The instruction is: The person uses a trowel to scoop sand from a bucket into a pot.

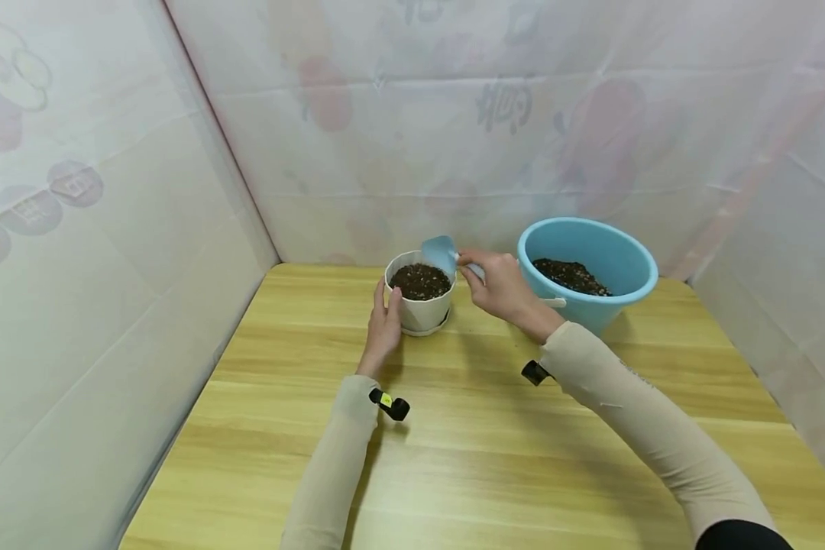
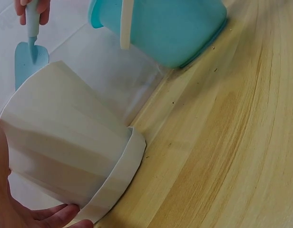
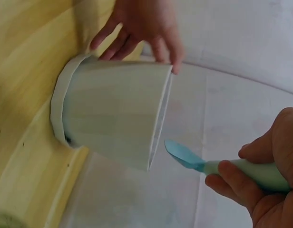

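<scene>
A white flower pot full of dark soil stands on a saucer at the far middle of the wooden table. My left hand grips the pot's left side. My right hand holds a small light-blue trowel by its handle, blade just above the pot's far right rim. A blue basin holding dark soil stands right of the pot.
Pale printed sheets wall the table in at the back and on both sides. Bare wood lies between the pot and the near edge, crossed by my two sleeved forearms.
</scene>
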